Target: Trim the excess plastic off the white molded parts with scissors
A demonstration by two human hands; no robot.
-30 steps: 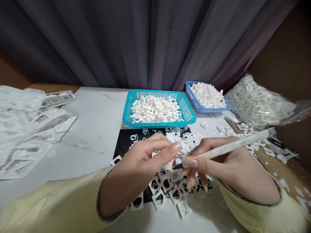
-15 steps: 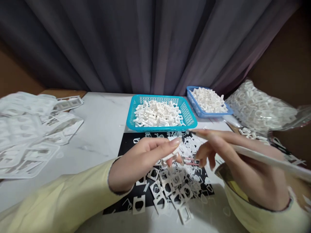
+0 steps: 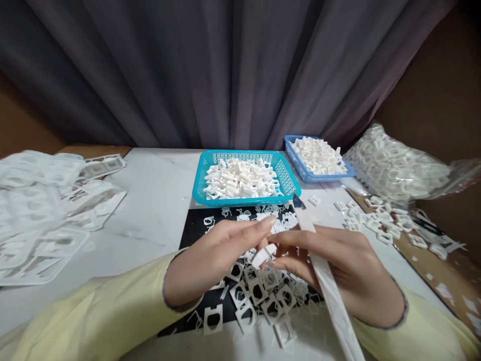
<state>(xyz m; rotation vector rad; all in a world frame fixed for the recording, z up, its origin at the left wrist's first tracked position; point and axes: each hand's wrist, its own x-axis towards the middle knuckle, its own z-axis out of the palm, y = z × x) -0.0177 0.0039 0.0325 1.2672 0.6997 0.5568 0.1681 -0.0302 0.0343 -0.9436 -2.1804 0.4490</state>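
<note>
A small white plastic piece (image 3: 264, 254) is pinched in my left hand (image 3: 218, 250), above a black mat (image 3: 195, 225). My right hand (image 3: 338, 260) holds a long white-handled knife (image 3: 326, 281), its dark blade tip pointing up and away. The fingertips of my right hand meet the white piece beside my left fingers. Below both hands lie several square white frames (image 3: 246, 316) with round openings, mixed with thin white scraps (image 3: 287, 220).
A turquoise basket (image 3: 246, 202) of white pieces stands behind the mat, with a blue basket (image 3: 326, 178) to its right. A clear bag (image 3: 398, 165) and loose white parts (image 3: 383, 218) lie at right. White moulded sheets (image 3: 41, 210) are piled at left.
My right hand has moved left to the white piece, and the knife has swung to point forward. My left hand still holds the piece. The view has shifted slightly.
</note>
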